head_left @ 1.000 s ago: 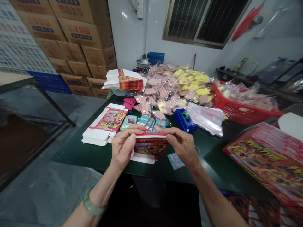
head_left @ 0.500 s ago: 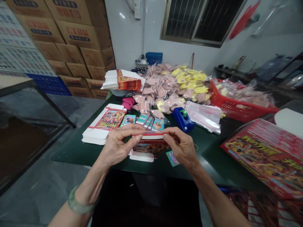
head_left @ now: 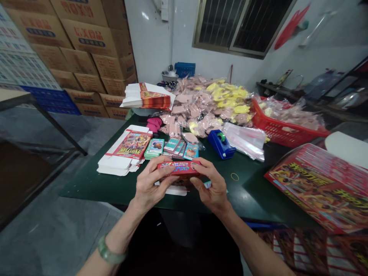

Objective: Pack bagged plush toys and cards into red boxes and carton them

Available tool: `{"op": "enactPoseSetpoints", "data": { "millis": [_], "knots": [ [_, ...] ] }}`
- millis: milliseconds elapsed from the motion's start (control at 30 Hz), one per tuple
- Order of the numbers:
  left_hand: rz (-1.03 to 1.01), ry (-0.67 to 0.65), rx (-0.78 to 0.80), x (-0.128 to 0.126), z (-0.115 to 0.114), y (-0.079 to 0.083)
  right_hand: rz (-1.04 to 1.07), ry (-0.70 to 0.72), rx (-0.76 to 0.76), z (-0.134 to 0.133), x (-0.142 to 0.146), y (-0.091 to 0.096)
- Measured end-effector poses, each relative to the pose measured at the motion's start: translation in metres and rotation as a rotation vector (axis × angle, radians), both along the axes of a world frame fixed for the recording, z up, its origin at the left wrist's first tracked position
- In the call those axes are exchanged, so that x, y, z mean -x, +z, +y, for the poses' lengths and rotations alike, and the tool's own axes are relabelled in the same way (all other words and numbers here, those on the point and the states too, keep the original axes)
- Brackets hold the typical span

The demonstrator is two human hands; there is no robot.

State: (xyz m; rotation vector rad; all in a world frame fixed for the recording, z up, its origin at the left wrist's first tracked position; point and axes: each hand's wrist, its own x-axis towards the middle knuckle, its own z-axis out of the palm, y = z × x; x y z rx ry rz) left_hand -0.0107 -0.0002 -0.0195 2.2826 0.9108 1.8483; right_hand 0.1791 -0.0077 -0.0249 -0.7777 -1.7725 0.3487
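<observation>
Both my hands hold a small red printed cardboard box (head_left: 178, 168) above the green table (head_left: 92, 188). My left hand (head_left: 153, 180) grips its left end and my right hand (head_left: 209, 185) grips its right end. White card (head_left: 172, 191) shows beneath the box. A flat stack of printed box blanks (head_left: 123, 151) lies to the left, and several small picture cards (head_left: 172, 145) lie just beyond my hands. A jade bangle (head_left: 108, 250) circles my left wrist.
A blue tape dispenser (head_left: 221, 144), clear plastic bags (head_left: 244, 141) and a rubber band (head_left: 234, 176) lie on the table. Behind are bagged pink and yellow items (head_left: 207, 101), a red basket (head_left: 287, 130), and stacked cartons (head_left: 86, 42). A large red printed box (head_left: 319, 188) sits at right.
The small box has turned in my hands, so its red printed face now points up and it looks closed. My hands have moved closer to me, and the card near my right hand is mostly hidden.
</observation>
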Motion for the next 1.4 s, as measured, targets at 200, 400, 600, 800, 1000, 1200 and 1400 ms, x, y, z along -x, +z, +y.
{"op": "enactPoseSetpoints", "data": {
  "millis": [200, 400, 600, 800, 1000, 1200, 1400],
  "knots": [
    [-0.064, 0.098, 0.012, -0.006, 0.008, -0.005, 0.069, -0.248, 0.287, -0.006, -0.030, -0.011],
    [-0.075, 0.153, -0.015, -0.012, 0.000, -0.005, 0.141, -0.734, 0.476, 0.028, -0.108, -0.018],
    [-0.103, 0.146, -0.030, -0.013, 0.004, -0.006, -0.017, -0.759, 0.746, 0.109, -0.136, 0.006],
    [-0.105, 0.155, -0.050, -0.012, 0.009, -0.008, -0.064, -0.746, 1.086, 0.137, -0.139, 0.027],
    [-0.116, 0.149, -0.033, -0.012, 0.008, -0.009, 0.152, -0.762, 1.195, 0.150, -0.135, 0.024],
    [-0.116, 0.137, -0.038, -0.012, 0.005, -0.005, 0.419, -0.688, 1.023, 0.130, -0.130, 0.003],
    [-0.100, 0.170, -0.009, -0.012, 0.005, -0.005, 0.486, -0.637, 0.890, 0.104, -0.132, -0.029]
  ]
}}
